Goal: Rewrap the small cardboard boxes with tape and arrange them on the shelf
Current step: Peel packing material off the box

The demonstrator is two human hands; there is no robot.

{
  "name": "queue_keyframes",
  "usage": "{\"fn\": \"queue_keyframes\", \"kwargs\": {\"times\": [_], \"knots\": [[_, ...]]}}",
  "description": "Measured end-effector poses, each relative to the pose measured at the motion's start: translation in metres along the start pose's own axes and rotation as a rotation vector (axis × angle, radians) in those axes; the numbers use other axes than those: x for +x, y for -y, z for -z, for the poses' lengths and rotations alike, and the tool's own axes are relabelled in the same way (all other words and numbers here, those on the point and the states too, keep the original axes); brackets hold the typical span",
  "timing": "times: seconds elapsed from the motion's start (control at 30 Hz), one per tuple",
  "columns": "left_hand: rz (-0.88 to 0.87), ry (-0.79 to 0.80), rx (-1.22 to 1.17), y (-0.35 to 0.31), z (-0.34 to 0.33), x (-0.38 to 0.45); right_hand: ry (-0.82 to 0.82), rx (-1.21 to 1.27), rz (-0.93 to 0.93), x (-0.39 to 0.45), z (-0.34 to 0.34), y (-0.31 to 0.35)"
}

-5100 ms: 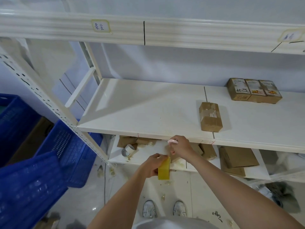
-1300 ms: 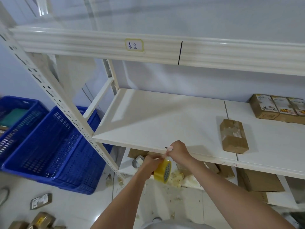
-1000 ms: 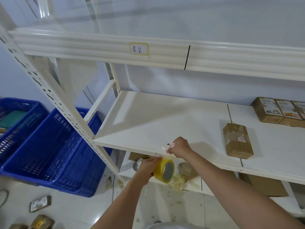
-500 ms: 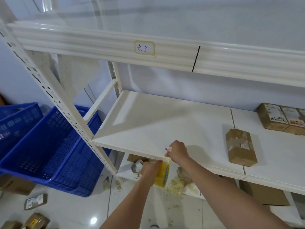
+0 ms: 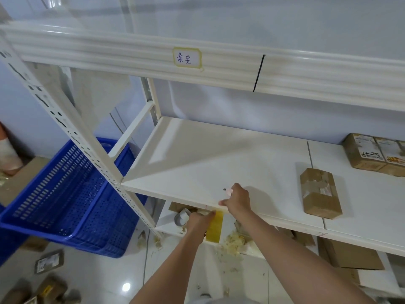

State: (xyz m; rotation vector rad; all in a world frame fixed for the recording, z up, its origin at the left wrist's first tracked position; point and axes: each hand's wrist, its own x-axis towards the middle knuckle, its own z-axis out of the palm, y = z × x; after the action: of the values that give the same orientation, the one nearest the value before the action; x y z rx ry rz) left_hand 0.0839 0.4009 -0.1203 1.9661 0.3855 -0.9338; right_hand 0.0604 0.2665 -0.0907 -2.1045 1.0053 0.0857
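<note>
Head view: both forearms reach forward and up from the bottom edge to the front lip of the middle shelf (image 5: 219,154). The left hand (image 5: 198,222) sits just below that lip, fingers curled round a yellow tape roll (image 5: 215,227) seen edge-on, hanging beneath the shelf edge. The right hand (image 5: 237,199) rests on the lip just above and right of it, knuckles up, its grip a closed pinch at the edge where the tape's free end appears to meet the shelf; a small pink tool (image 5: 228,190) pokes out of that fist. Further right on the same shelf a taped brown box (image 5: 320,194) lies alone, and a row of labelled boxes (image 5: 372,154) stands at the back right corner. A blue crate (image 5: 72,200) sits on the floor left of the rack. Another roll (image 5: 182,217) lies on the lower shelf, beside the left hand.
</note>
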Motion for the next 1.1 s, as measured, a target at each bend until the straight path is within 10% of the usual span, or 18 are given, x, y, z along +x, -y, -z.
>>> {"fn": "queue_keyframes", "kwargs": {"times": [0.37,1.1], "knots": [[-0.287,-0.321,0.213,-0.021,0.008,-0.021,-0.02,0.126,0.037,0.002,0.038,-0.005],[-0.525,0.164,-0.03,-0.122,-0.254,-0.156,-0.264,0.812,-0.089,-0.022,0.249,-0.179]]}}
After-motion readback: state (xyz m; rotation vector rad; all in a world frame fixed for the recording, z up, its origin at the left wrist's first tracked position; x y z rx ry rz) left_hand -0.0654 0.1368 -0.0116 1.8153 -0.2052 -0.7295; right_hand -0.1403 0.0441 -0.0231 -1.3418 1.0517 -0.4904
